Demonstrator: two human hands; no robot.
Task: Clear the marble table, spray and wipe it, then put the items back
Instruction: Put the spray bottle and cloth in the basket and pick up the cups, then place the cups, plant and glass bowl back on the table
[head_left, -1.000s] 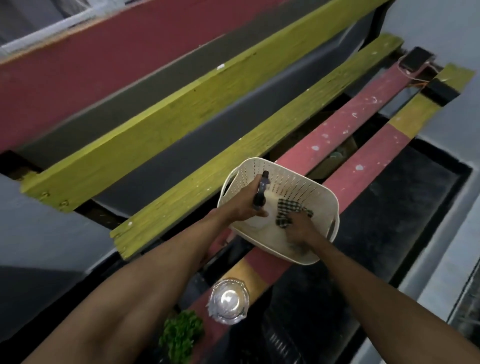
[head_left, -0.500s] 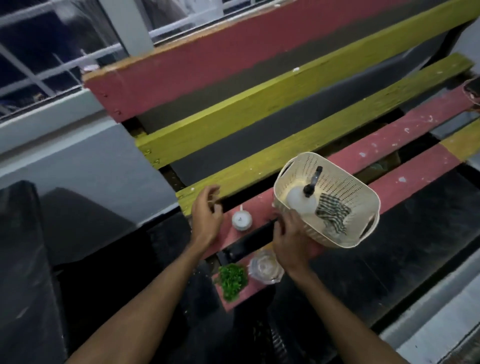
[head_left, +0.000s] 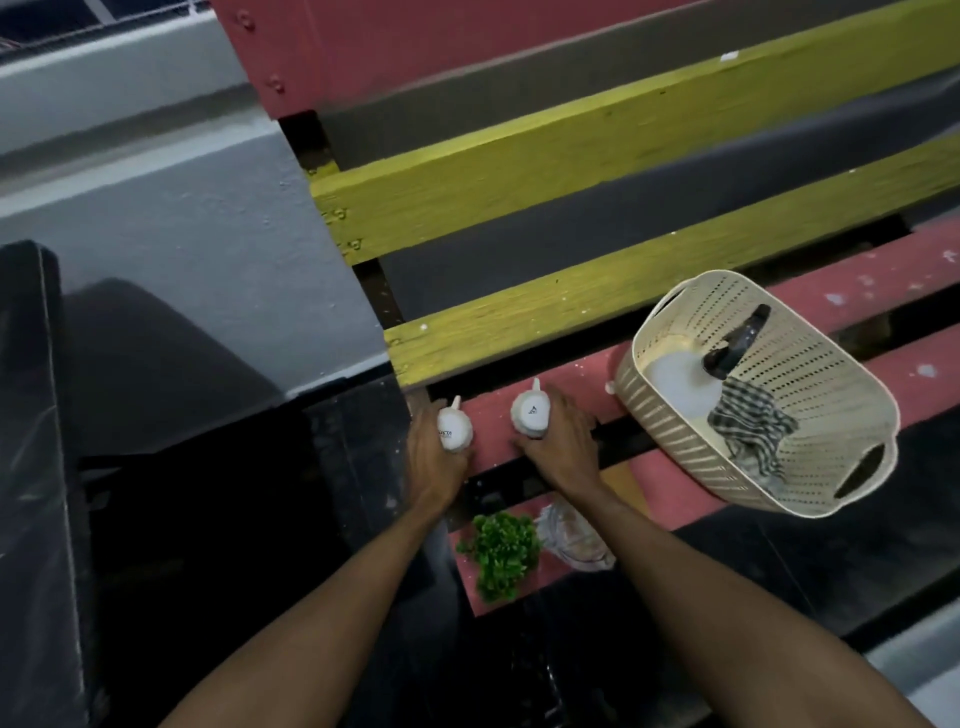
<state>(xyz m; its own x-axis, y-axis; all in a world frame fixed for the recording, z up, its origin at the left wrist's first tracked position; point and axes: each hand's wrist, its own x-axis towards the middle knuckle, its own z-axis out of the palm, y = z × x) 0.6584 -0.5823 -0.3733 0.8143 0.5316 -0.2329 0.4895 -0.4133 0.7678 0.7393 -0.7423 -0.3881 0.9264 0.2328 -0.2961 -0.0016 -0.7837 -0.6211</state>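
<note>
Gripping two small white cups upside down on a pink bench slat (head_left: 488, 421), left hand (head_left: 434, 457) closed around one white cup (head_left: 453, 432), right hand (head_left: 558, 441) wrapped on the other white cup (head_left: 530, 413), printed logos on bases, cream basket (head_left: 675, 441) nearby holding spray bottle (head_left: 691, 379) and checked cloth (head_left: 748, 423).

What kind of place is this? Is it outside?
Probably a balcony or porch. A painted slatted wooden bench backs onto a grey wall with a railing above it; a small green plant sits on the seat.
</note>
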